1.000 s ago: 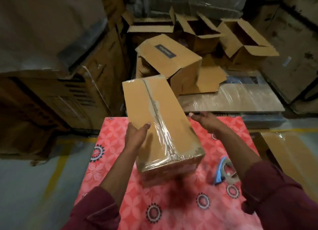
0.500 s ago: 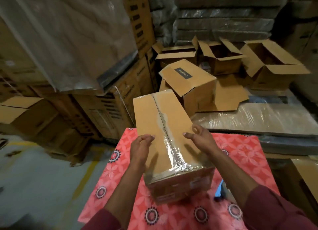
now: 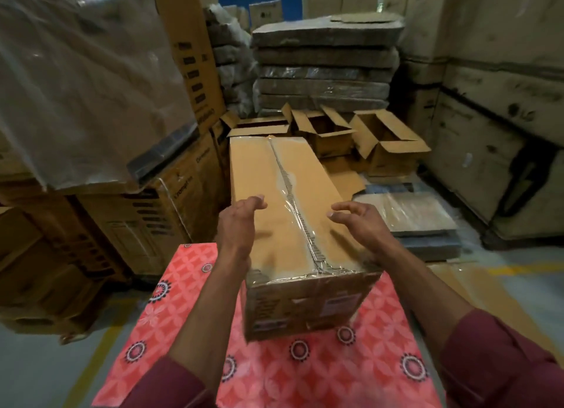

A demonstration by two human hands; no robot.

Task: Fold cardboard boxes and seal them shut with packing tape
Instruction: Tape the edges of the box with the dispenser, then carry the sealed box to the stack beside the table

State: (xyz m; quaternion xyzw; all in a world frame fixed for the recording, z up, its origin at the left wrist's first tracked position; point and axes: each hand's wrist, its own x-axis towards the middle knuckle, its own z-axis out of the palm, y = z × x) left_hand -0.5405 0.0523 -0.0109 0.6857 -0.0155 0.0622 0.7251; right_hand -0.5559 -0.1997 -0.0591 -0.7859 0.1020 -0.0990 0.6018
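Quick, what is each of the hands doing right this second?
Left hand: open, fingers loosely curved against the left side of the taped box, gripping nothing.
Right hand: open, fingers spread over the box's right edge; contact cannot be told.

Dim warm light, glare on shiny tape, soft blur, edges bowed.
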